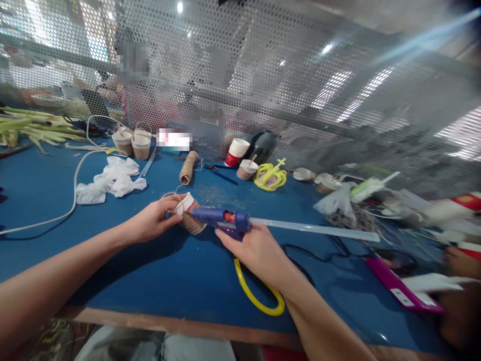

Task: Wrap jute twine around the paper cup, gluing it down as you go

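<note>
Left hand (160,218): I see it pinching the rim of the paper cup (194,225).
Paper cup: tilted, brown twine around its side; I cannot tell whether it touches the surface (150,281).
Right hand (263,253): gripping the glue gun (212,215).
Glue gun: nozzle at the cup, glue stick (315,229) jutting out behind.
Twine spool (188,168): beyond the cup.

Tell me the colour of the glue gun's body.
Blue; the head view shows the glue gun in the right hand.
</note>
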Available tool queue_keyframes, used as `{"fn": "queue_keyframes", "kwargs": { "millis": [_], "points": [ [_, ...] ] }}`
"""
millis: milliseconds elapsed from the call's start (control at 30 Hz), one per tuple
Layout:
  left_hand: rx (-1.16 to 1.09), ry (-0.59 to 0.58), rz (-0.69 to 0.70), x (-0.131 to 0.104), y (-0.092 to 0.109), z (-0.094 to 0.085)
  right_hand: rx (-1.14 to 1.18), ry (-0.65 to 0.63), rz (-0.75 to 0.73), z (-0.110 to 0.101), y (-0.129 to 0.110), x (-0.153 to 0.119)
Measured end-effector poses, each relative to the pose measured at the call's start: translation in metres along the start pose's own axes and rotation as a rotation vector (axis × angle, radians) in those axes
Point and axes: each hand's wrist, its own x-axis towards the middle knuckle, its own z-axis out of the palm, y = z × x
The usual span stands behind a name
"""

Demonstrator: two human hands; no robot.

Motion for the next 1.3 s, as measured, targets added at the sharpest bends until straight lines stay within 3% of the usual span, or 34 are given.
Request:
{"fn": "queue_keyframes", "kwargs": {
  "millis": [267, 433, 867, 1067, 1200, 1300],
  "points": [
    [0.027, -0.027, -0.008, -0.001, 0.000, -0.001, 0.040, 0.008, -0.003, -0.005, 0.002, 0.002],
    [0.020, -0.041, -0.026, -0.002, -0.001, -0.001, 0.086, 0.051, 0.083, -0.009, 0.006, 0.007],
    [0.040, -0.032, -0.014, -0.001, 0.000, -0.001, 0.200, -0.040, 0.285, -0.007, 0.012, 0.019],
    [0.037, -0.039, -0.014, -0.001, 0.001, -0.003, 0.442, -0.107, 0.304, -0.007, 0.022, 0.022],
    [0.045, -0.034, 0.004, 0.000, 0.004, -0.006, 0.621, 0.006, 0.340, -0.007, 0.040, 0.034],
    [0.060, -0.027, 0.017, 0.000, 0.006, -0.008, 0.545, 0.099, 0.406, -0.004, 0.057, 0.051]
  ]
}}
